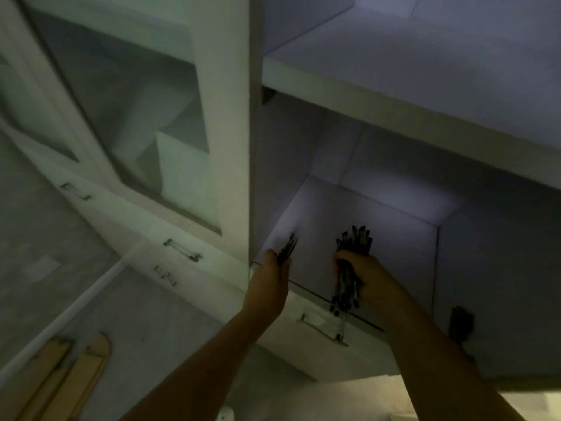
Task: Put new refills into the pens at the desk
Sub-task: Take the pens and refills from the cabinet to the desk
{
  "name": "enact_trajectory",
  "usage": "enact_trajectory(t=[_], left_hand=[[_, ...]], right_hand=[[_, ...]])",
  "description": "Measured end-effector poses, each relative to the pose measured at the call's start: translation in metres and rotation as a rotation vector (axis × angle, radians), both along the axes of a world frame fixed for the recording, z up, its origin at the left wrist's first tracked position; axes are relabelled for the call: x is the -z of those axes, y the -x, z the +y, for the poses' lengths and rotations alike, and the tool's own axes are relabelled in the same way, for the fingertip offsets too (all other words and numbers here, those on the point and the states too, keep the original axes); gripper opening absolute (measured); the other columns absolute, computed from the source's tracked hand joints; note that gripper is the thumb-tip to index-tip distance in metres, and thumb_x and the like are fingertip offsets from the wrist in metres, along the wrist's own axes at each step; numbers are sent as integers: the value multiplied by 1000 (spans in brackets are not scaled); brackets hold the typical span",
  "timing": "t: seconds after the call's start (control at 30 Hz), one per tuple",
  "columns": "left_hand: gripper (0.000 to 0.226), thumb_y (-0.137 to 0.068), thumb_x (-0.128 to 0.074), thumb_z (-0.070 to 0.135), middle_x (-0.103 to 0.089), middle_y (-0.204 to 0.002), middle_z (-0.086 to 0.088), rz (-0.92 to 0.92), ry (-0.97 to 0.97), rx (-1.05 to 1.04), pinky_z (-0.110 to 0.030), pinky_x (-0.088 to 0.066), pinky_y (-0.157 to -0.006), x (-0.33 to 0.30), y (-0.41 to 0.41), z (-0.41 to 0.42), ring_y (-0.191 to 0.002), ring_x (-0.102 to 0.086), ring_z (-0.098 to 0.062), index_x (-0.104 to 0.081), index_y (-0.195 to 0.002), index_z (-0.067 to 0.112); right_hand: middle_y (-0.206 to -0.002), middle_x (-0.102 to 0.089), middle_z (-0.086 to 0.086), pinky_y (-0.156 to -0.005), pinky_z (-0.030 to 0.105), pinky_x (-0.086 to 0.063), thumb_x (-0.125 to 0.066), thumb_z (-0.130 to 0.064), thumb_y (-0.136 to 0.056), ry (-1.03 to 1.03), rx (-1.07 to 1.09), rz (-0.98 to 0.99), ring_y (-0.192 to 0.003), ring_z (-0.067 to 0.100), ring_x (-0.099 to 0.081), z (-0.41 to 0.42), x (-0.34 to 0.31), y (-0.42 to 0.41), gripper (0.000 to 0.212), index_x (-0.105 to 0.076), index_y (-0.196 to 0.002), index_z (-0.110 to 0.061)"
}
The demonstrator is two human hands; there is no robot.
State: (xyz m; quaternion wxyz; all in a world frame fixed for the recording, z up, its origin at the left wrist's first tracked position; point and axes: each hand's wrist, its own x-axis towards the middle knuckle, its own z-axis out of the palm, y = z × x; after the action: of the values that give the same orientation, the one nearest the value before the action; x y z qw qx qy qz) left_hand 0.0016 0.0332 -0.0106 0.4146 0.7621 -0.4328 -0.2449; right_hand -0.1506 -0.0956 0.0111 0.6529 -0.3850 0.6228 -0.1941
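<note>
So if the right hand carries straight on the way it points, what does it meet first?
Probably the back wall of the lit shelf bay: the right hand grips a pen bundle aimed up into it. Nothing visible lies between, though depth is hard to judge in this dim view.

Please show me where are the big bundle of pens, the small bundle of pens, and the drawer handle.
big bundle of pens [355, 238]: head view, upper ends above the right hand.
small bundle of pens [290, 244]: head view, tips above the left hand.
drawer handle [321, 329]: head view, middle of the bar.

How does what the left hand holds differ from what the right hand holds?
The left hand grips a small bunch of thin dark sticks; the right hand grips a much thicker bundle of pens. The pens stick out above and below the fist; the sticks show only above. Both are dark and held over the white desk.
</note>
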Motion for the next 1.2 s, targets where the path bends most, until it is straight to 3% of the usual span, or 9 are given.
enact_trajectory(t=[0.13, 0.27, 0.4, 0.53, 0.63, 0.87, 1.03, 1.13, 1.2], left_hand=[[21, -100, -46, 29, -55, -70, 1, 196, -66, -79, -25, -43, -53, 20, -19, 81, -55, -50, -10, -49, -96, 9], [20, -99, -46, 31, -54, -71, -1, 325, -170, -274, -23, -39, -49, 43, -47, 169, -55, -48, -11, -50, -94, 12], [22, -100, -45, 29, -50, -71, -5, 520, -282, -523, -25, -34, -42, 62, -79, 258, -51, -41, -13, -45, -88, 10], [26, -101, -42, 27, -44, -68, -7, 675, -278, -765, -26, -30, -44, 65, -102, 349, -49, -35, -17, -39, -80, 12], [26, -102, -39, 29, -46, -69, -6, 657, -291, -849, -24, -34, -48, 63, -114, 430, -52, -41, -17, -39, -79, 17], [28, -103, -39, 26, -38, -62, -7, 704, -189, -1144, -28, -27, -46, 68, -110, 656, -47, -29, -18, -43, -80, 10], [30, -103, -41, 22, -36, -61, -8, 736, -58, -1491, -26, -26, -48, 71, -75, 818, -47, -28, -18, -39, -75, 10], [26, -102, -41, 23, -40, -64, -9, 780, 43, -1701, -26, -27, -45, 72, -38, 899, -47, -32, -17, -39, -79, 11], [25, -102, -41, 23, -40, -64, -8, 809, 112, -1830, -25, -27, -44, 73, -9, 947, -47, -32, -17, -39, -80, 12]], right_hand=[[-56, -61, 10, -52, 29, -52, -66, -7, -87, -23, -116, -65, -52, 21, -56, 42, 11, -22, 20, -64, -69, 0], [-56, -59, 13, -55, 33, -51, -63, -6, -88, -55, -304, -63, -49, 23, -55, 93, 21, -43, 21, -61, -68, 1], [-57, -59, 15, -53, 32, -51, -64, -2, -84, -90, -464, 77, -50, 25, -56, 154, 35, -73, 19, -63, -65, 2], [-61, -60, 15, -67, 42, -54, -65, 2, -81, -42, -655, 173, -56, 27, -56, 229, 44, -125, 8, -65, -73, 4], [-62, -62, 15, -57, 32, -50, -67, 2, -77, 40, -832, 218, -55, 25, -57, 296, 44, -170, 3, -67, -74, 3], [-52, -62, 9, -45, 24, -48, -66, 0, -78, 160, -1211, 266, -44, 18, -57, 502, 52, -260, 11, -66, -68, -1], [-58, -64, 8, -47, 25, -48, -67, -3, -81, 162, -1530, 300, -49, 17, -59, 664, 62, -304, 9, -66, -72, -4], [-48, -61, 4, -42, 21, -45, -65, -1, -83, 184, -1733, 326, -40, 13, -56, 758, 65, -325, 14, -63, -69, -4], [-50, -61, 7, -42, 22, -46, -65, 0, -82, 199, -1846, 324, -41, 15, -56, 820, 66, -333, 5, -63, -78, -2]])
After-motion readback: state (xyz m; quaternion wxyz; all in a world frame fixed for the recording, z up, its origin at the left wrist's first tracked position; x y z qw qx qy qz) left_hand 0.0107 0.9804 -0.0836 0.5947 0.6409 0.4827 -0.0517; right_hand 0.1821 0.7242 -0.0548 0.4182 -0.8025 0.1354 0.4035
